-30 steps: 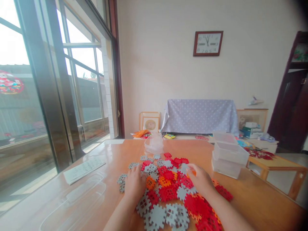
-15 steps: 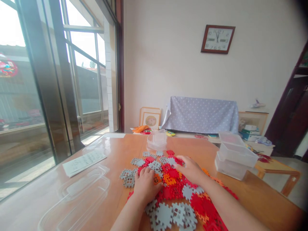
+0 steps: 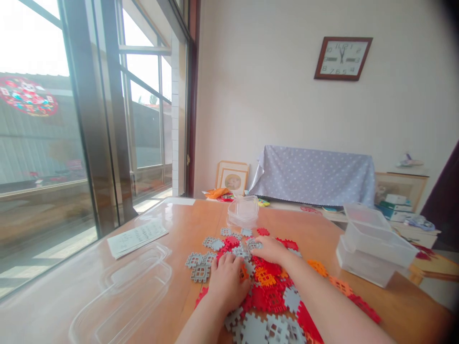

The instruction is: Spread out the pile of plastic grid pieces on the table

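My left hand (image 3: 228, 281) rests palm down on the left side of a heap of plastic interlocking pieces. Its fingers are slightly curved and apart from the thumb, with an orange windowed piece (image 3: 244, 273) showing beside them. Farther off, my right hand (image 3: 269, 250) reaches over the heap, its fingertips closed at the edge of a grey windowed piece (image 3: 253, 243). Red pieces (image 3: 261, 297) and another orange piece (image 3: 264, 276) lie between the forearms. Several grey pieces (image 3: 255, 328) are nearest me, and a few more grey ones (image 3: 200, 273) sit left of my left hand.
A clear lid (image 3: 124, 291) and white cards (image 3: 137, 238) lie on the table's left. One clear container (image 3: 243, 211) stands beyond the heap. Stacked translucent boxes (image 3: 369, 255) stand at the right, near loose orange pieces (image 3: 340, 285). A window (image 3: 147, 119) is on the left.
My right hand has moved left across the heap to the grey windowed piece. My left hand stays at nearly the same spot. The whole view has shifted, as my head turned slightly left.
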Motion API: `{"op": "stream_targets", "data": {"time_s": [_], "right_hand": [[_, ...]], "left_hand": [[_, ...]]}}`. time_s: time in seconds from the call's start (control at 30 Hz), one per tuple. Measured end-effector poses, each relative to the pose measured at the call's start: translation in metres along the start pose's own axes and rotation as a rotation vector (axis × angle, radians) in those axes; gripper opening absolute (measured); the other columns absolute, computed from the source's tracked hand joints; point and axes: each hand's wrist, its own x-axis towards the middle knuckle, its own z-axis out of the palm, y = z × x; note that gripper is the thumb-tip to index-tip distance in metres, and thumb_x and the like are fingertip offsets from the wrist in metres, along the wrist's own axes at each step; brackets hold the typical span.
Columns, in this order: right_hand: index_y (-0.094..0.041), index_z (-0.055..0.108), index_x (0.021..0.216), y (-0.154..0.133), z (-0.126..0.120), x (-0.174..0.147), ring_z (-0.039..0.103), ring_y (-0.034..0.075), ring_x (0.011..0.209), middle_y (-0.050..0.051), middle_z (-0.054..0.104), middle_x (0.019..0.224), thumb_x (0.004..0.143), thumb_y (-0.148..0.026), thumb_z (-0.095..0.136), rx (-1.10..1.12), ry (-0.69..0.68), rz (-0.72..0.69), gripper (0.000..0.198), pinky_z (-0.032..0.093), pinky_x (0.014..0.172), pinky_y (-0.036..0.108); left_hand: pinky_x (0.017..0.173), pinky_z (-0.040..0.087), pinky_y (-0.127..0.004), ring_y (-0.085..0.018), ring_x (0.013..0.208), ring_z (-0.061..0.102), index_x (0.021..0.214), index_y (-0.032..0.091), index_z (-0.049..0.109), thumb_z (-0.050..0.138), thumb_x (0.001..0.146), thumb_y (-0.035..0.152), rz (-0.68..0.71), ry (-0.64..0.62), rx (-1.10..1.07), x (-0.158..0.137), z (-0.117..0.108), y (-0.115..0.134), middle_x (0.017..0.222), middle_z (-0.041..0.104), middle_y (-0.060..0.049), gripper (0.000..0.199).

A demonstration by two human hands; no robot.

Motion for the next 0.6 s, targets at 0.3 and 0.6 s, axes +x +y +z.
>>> {"op": "stream_targets", "data": {"time_s": [0.3,0.6], "right_hand": [[-0.023,0.074,0.100,0.017,-0.011,-0.061,0.067,0.022,0.094,0.003,0.076,0.101,0.072,-0.019,0.063,0.125,0.074,-0.154,0.030,0.049,0.087,0.032],[-0.026,0.072,0.110,0.046,-0.041,-0.113,0.063,0.024,0.109,0.004,0.072,0.113,0.080,-0.023,0.056,0.044,0.069,-0.143,0.034,0.047,0.096,0.036]], "left_hand": [[0.107,0.035,-0.048,-0.032,0.128,0.049,0.124,0.026,0.058,0.052,0.085,0.033,-0.083,-0.054,0.117,0.001,-0.010,0.007,0.132,0.061,-0.010,0.040],[0.102,0.040,-0.044,-0.031,0.127,0.050,0.143,0.028,0.047,0.050,0.088,0.030,-0.146,0.034,0.132,0.006,-0.008,-0.002,0.142,0.054,-0.011,0.055]]}}
